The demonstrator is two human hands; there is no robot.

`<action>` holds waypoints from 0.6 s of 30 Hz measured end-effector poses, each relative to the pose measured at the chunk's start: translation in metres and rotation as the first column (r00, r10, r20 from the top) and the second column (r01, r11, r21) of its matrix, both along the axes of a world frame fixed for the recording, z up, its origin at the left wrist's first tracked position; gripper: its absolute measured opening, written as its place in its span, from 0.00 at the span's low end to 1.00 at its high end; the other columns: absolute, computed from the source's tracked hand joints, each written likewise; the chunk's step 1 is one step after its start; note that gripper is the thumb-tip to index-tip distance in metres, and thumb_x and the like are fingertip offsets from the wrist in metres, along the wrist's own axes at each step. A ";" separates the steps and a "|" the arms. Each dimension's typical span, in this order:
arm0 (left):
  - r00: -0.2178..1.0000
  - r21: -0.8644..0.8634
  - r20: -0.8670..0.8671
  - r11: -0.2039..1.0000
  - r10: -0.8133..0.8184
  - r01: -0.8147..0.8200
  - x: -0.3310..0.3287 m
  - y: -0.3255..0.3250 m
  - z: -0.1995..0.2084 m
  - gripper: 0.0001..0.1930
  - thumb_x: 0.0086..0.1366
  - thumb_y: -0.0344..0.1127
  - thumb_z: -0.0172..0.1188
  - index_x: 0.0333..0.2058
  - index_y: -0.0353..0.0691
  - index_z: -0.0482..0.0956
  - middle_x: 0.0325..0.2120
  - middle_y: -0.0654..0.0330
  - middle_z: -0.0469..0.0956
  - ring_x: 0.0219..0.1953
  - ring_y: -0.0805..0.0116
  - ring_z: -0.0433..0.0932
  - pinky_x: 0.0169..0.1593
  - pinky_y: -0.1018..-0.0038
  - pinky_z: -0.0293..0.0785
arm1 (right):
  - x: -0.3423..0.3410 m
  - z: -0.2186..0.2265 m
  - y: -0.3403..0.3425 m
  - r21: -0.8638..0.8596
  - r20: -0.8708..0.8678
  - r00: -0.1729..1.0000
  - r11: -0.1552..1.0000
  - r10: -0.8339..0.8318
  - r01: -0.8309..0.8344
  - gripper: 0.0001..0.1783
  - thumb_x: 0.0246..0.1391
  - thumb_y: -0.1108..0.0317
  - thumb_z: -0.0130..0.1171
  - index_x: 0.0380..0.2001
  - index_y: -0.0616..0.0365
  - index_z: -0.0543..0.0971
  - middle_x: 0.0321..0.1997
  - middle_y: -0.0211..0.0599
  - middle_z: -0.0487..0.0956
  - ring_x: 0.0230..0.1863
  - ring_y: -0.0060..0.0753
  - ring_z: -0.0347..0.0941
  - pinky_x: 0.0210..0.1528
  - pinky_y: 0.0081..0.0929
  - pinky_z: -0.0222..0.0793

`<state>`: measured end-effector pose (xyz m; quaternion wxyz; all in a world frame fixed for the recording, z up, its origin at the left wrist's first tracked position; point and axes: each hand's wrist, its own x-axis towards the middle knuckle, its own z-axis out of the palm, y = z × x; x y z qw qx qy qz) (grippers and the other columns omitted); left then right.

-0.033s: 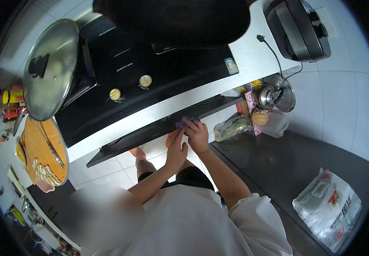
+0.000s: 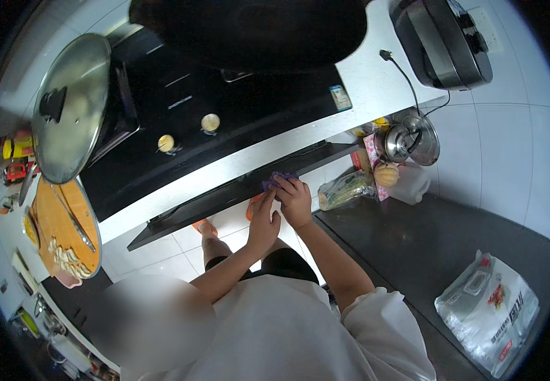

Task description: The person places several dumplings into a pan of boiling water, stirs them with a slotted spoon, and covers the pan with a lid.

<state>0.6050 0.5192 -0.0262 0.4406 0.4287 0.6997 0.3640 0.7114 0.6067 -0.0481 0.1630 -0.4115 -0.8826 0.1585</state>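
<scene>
A crumpled purple cloth (image 2: 280, 180) is bunched in front of me, just above the long dark panel at the counter's front. My right hand (image 2: 296, 202) is closed over it, fingers curled on the cloth. Beside it, my left hand (image 2: 262, 227) reaches forward with its fingers stretched out and thumb apart. The left fingertips meet the cloth and the right fingers; exactly how they touch is hidden.
Ahead lies a black cooktop (image 2: 129, 162) with two round knobs and a dark wok (image 2: 249, 32). At left are a glass lid (image 2: 75, 133) and a cutting board (image 2: 75, 203) with a knife and pale slices. A plastic package (image 2: 488, 311) rests on the dark surface at right.
The cooktop, wok and lid sit slightly farther left in view. Both hands and the cloth look the same.
</scene>
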 end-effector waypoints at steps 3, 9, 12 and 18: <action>0.994 0.001 -0.085 0.998 -0.062 0.062 0.026 0.027 0.001 0.30 0.60 0.25 0.51 0.63 0.37 0.60 0.61 0.44 0.61 0.62 0.48 0.64 0.63 0.63 0.61 | 0.028 -0.002 0.025 -0.005 -0.024 0.999 1.000 -0.026 0.026 0.14 0.38 0.71 0.62 0.34 0.48 0.83 0.54 0.23 0.77 0.49 0.34 0.69 0.45 0.36 0.63; 0.986 -0.021 0.043 0.986 -0.162 0.163 0.070 0.094 0.007 0.29 0.62 0.27 0.50 0.63 0.34 0.58 0.62 0.43 0.61 0.62 0.48 0.63 0.63 0.62 0.61 | 0.082 -0.001 0.076 0.001 -0.017 0.990 0.990 -0.143 0.143 0.20 0.36 0.74 0.62 0.38 0.45 0.84 0.52 0.22 0.78 0.48 0.37 0.70 0.46 0.37 0.65; 0.974 -0.074 0.026 0.971 -0.225 0.227 0.093 0.123 0.011 0.31 0.62 0.27 0.50 0.64 0.35 0.57 0.62 0.44 0.61 0.63 0.49 0.63 0.64 0.62 0.60 | 0.109 -0.009 0.097 0.045 -0.005 0.980 0.979 -0.199 0.199 0.20 0.35 0.75 0.61 0.37 0.46 0.84 0.51 0.22 0.78 0.47 0.37 0.70 0.45 0.37 0.65; 0.956 0.056 0.012 0.955 -0.293 0.291 0.130 0.166 -0.009 0.33 0.60 0.25 0.52 0.64 0.34 0.55 0.63 0.44 0.59 0.64 0.47 0.60 0.64 0.63 0.61 | 0.145 -0.007 0.133 0.068 -0.041 0.956 0.954 -0.289 0.292 0.18 0.35 0.78 0.58 0.34 0.51 0.82 0.52 0.25 0.79 0.49 0.39 0.70 0.47 0.37 0.65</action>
